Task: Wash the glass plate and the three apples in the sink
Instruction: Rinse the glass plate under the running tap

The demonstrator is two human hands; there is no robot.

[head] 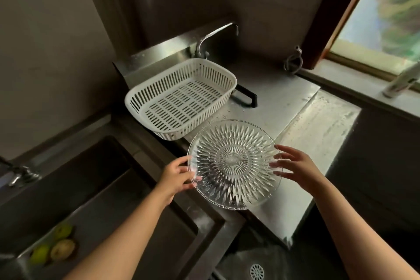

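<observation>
1. Glass plate (234, 163) held up over the near edge of the steel counter (272, 98), tilted toward the camera, just near of the white slotted basket (181, 95).
2. Left hand (176, 176) closed on the plate's left rim, thumb over the top face, fingers curled beneath.
3. Right hand (295, 167) spread wide at the right rim, fingertips touching or almost touching the edge; no firm hold visible, contact hard to judge through the glass.
4. Three apples (54, 244) lying together at the near left end of the sink (95, 166), well apart from the plate.
5. No water seen running from the tap (218, 34) at the far wall.
6. Judged step: plate in hand; impossible to say whether bound for the sink to be rinsed or, already washed, for the basket.
7. Next move likely calls for a steady hold on both rims, since wet patterned glass slips easily, and a careful path past the counter edge.
8. Apples probably left for afterwards.
</observation>
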